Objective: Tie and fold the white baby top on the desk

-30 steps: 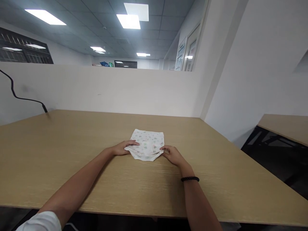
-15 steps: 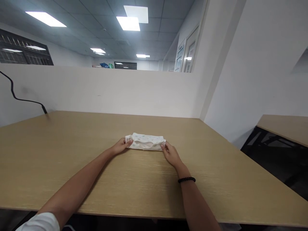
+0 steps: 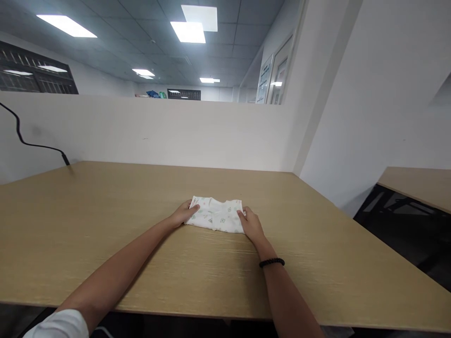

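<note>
A white cloth (image 3: pixel 216 217) with small printed figures is stretched between my two hands at the middle of the wooden table. It looks folded into a flat rectangle, and its lower edge lies at the tabletop. My left hand (image 3: pixel 183 213) pinches the left end, thumb on the front and fingers behind. At the right end my right hand (image 3: pixel 251 224) grips the cloth the same way, thumb on top. A black beaded bracelet (image 3: pixel 272 262) circles my right wrist. The fingers behind the cloth are partly hidden.
The wooden table (image 3: pixel 105 197) reaches back to a low white partition (image 3: pixel 183 134). A black cable (image 3: pixel 38 146) hangs down at the far left. A second table (image 3: pixel 419 185) with a dark frame stands at the right, beyond a white wall.
The cloth has turned from a narrow, bunched strip to a taller, flatter face showing its print. Its lower edge sits nearer to me. Both hands keep hold of its ends.
</note>
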Action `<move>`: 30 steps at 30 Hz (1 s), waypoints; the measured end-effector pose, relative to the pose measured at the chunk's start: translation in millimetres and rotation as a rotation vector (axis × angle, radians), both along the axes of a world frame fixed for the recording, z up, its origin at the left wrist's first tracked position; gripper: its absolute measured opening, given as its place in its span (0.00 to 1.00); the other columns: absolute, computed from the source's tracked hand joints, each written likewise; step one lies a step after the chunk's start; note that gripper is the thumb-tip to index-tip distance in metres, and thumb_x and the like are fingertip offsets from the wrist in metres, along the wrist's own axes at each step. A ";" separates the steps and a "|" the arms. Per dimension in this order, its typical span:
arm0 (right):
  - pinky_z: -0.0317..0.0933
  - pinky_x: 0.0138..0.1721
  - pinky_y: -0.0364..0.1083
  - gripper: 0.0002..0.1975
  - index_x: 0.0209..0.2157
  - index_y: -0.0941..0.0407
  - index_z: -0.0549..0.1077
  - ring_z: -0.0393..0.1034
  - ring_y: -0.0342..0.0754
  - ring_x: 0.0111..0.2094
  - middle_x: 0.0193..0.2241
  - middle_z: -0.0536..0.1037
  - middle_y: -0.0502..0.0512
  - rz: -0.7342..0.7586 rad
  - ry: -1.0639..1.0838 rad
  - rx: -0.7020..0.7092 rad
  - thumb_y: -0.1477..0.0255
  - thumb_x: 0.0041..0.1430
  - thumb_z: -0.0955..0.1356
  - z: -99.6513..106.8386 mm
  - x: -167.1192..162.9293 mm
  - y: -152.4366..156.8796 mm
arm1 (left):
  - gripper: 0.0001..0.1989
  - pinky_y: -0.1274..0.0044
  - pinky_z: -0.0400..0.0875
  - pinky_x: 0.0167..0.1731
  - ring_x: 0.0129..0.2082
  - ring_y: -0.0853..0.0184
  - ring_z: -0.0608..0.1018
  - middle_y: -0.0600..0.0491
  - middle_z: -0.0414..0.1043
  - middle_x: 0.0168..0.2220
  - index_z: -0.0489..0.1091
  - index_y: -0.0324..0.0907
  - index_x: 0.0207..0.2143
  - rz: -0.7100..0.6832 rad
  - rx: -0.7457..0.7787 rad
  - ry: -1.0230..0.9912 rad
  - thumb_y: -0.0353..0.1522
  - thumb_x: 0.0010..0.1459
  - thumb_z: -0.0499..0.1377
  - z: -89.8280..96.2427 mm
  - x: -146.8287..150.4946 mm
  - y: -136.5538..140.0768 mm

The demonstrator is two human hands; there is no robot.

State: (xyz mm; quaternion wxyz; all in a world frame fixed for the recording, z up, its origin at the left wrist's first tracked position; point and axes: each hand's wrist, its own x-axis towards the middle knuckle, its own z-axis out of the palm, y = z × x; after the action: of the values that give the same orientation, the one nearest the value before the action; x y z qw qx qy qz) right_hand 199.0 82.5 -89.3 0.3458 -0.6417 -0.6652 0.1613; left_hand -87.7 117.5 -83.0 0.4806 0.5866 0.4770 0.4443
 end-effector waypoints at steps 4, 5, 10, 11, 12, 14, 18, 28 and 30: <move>0.54 0.30 0.41 0.12 0.46 0.58 0.69 0.71 0.48 0.33 0.31 0.77 0.55 -0.097 -0.063 -0.051 0.69 0.66 0.60 4.5 -4.3 -2.6 | 0.23 0.77 0.70 0.30 0.36 0.60 0.78 0.46 0.76 0.40 0.67 0.37 0.45 0.025 -0.016 0.046 0.32 0.44 0.63 0.6 -1.5 1.6; 0.54 0.30 0.41 0.11 0.45 0.58 0.69 0.71 0.49 0.34 0.32 0.77 0.56 -0.129 -0.090 -0.059 0.70 0.65 0.60 6.4 -5.4 -3.7 | 0.23 0.78 0.70 0.29 0.35 0.62 0.77 0.46 0.76 0.40 0.66 0.37 0.45 0.032 -0.015 0.057 0.30 0.43 0.62 1.1 -1.2 1.5; 0.55 0.31 0.42 0.09 0.37 0.59 0.72 0.72 0.50 0.36 0.34 0.78 0.59 -0.259 -0.200 -0.114 0.71 0.63 0.62 16.2 -9.2 -10.2 | 0.24 0.80 0.66 0.24 0.28 0.66 0.76 0.50 0.75 0.36 0.62 0.40 0.46 0.035 -0.014 0.121 0.29 0.44 0.62 1.7 1.3 0.7; 0.55 0.31 0.42 0.09 0.37 0.59 0.73 0.72 0.50 0.37 0.34 0.78 0.59 -0.262 -0.218 -0.123 0.71 0.62 0.62 17.3 -9.5 -11.1 | 0.24 0.80 0.65 0.24 0.26 0.67 0.75 0.51 0.75 0.34 0.61 0.40 0.46 0.038 -0.005 0.144 0.30 0.45 0.62 1.2 1.2 0.7; 0.55 0.32 0.42 0.09 0.36 0.59 0.73 0.72 0.50 0.37 0.34 0.78 0.59 -0.260 -0.233 -0.129 0.72 0.62 0.62 18.0 -9.7 -11.7 | 0.23 0.80 0.65 0.23 0.25 0.68 0.74 0.52 0.74 0.33 0.61 0.41 0.46 0.043 0.011 0.173 0.31 0.46 0.62 0.6 1.0 0.7; 0.56 0.32 0.42 0.09 0.37 0.59 0.73 0.72 0.50 0.37 0.34 0.78 0.59 -0.254 -0.254 -0.133 0.73 0.61 0.62 18.3 -10.0 -12.1 | 0.23 0.80 0.64 0.23 0.25 0.68 0.73 0.54 0.73 0.31 0.60 0.41 0.46 0.059 0.060 0.241 0.31 0.47 0.62 -0.5 0.2 0.8; 0.57 0.33 0.43 0.09 0.38 0.60 0.73 0.73 0.52 0.38 0.34 0.78 0.61 -0.259 -0.276 -0.134 0.75 0.60 0.63 16.1 -10.2 -10.9 | 0.22 0.79 0.63 0.27 0.28 0.67 0.73 0.56 0.71 0.30 0.60 0.42 0.46 0.118 0.207 0.432 0.31 0.47 0.61 0.0 0.5 -0.7; 0.59 0.34 0.44 0.08 0.38 0.60 0.72 0.73 0.53 0.37 0.33 0.78 0.63 -0.281 -0.280 -0.069 0.76 0.60 0.62 11.8 -13.3 -11.3 | 0.19 0.76 0.62 0.31 0.30 0.62 0.74 0.54 0.68 0.27 0.60 0.41 0.50 0.176 0.290 0.794 0.33 0.56 0.55 9.0 5.5 -9.1; 0.59 0.35 0.44 0.08 0.38 0.61 0.72 0.73 0.53 0.37 0.34 0.78 0.63 -0.285 -0.281 -0.087 0.76 0.60 0.62 12.3 -14.5 -11.2 | 0.20 0.75 0.63 0.33 0.32 0.59 0.75 0.50 0.70 0.29 0.59 0.39 0.52 0.165 0.310 0.844 0.35 0.58 0.54 10.3 7.5 -11.5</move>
State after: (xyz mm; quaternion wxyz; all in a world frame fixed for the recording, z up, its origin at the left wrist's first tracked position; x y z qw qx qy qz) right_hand 184.5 71.3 -77.0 0.2411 -0.7598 -0.6018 0.0483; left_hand -80.2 106.1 -72.7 0.1137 0.7412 0.6044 0.2692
